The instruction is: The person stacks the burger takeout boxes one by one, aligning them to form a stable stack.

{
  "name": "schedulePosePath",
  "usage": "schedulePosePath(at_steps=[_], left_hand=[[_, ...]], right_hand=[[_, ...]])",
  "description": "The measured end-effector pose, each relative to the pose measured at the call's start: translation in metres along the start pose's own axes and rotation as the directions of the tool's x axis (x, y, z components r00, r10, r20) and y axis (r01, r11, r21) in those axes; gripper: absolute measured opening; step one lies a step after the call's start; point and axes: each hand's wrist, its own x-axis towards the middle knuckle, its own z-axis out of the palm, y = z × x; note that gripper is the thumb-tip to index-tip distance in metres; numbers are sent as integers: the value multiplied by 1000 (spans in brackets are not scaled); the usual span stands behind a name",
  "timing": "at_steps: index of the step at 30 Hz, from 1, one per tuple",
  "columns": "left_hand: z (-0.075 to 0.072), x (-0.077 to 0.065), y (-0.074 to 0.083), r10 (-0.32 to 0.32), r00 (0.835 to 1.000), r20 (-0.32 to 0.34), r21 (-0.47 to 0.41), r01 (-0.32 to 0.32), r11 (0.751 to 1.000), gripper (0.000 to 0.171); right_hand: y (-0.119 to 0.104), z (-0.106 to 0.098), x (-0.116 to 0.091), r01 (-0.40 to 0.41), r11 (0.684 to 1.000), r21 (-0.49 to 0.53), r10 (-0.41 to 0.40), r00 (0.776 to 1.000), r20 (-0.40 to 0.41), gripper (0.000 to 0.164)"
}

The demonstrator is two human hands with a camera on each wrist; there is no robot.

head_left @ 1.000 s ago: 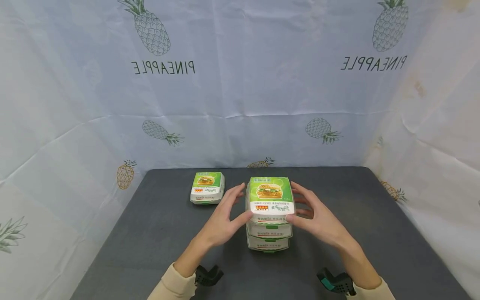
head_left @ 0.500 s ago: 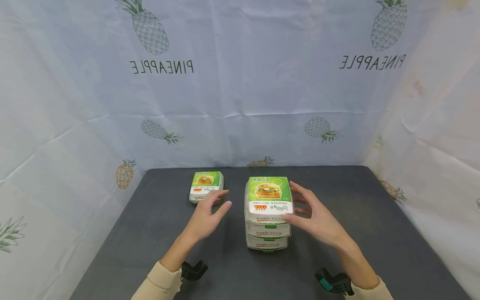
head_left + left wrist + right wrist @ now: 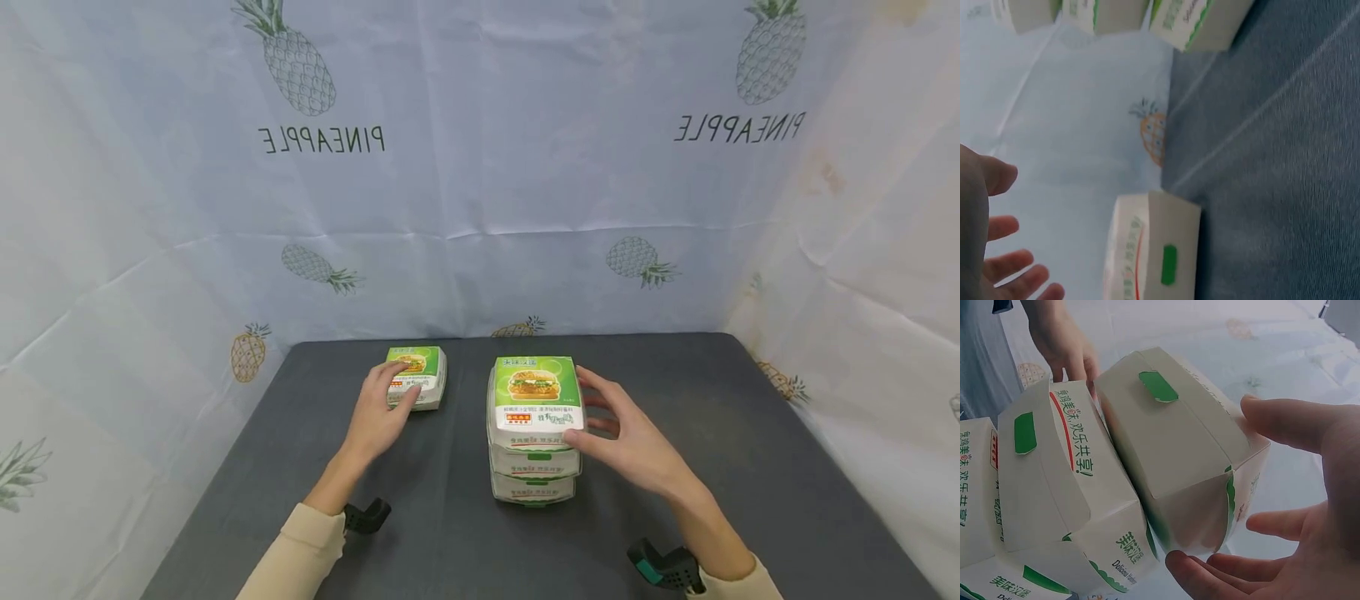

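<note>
Three green-and-white burger boxes stand stacked mid-table: the top burger box [image 3: 536, 392], then the middle burger box [image 3: 517, 462] and the bottom burger box [image 3: 534, 490]. At the stack's right side is my right hand [image 3: 637, 442], thumb at the front corner of the top box and fingers loosely spread along its side. A single burger box [image 3: 426, 392] sits at the far left of the table. Over its near left part my left hand [image 3: 375, 417] reaches, fingers apart. The left wrist view shows a gap between that hand [image 3: 1007, 275] and the single box [image 3: 1175, 250].
The dark grey table [image 3: 450, 550] is backed by a pale cloth [image 3: 480, 167] printed with pineapples, which also hangs at both sides. A black band [image 3: 367, 517] is on the left wrist, another black band [image 3: 667, 567] on the right.
My left hand has left the left side of the stack and moved left to the single box. The right hand stays beside the top box.
</note>
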Motion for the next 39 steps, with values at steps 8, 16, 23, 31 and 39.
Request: schedulePosePath(at_steps=[8, 16, 23, 31, 39], left_hand=[[2, 12, -31, -161, 987, 29, 63, 158, 985, 68], [7, 20, -52, -331, 927, 176, 64, 325, 944, 92], [14, 26, -63, -376, 890, 257, 52, 376, 925, 109], [18, 25, -70, -373, 891, 258, 6, 385, 923, 113], [18, 24, -68, -362, 901, 237, 9, 371, 929, 112]], right_hand=[[1, 1, -1, -3, 1000, -1, 3, 1000, -2, 82], [1, 0, -2, 0, 1000, -3, 0, 1000, 2, 82], [1, 1, -3, -4, 1000, 1, 4, 1000, 3, 82], [3, 2, -2, 0, 1000, 10, 0, 1000, 13, 82], [2, 2, -2, 1, 1000, 6, -1, 1000, 12, 83]])
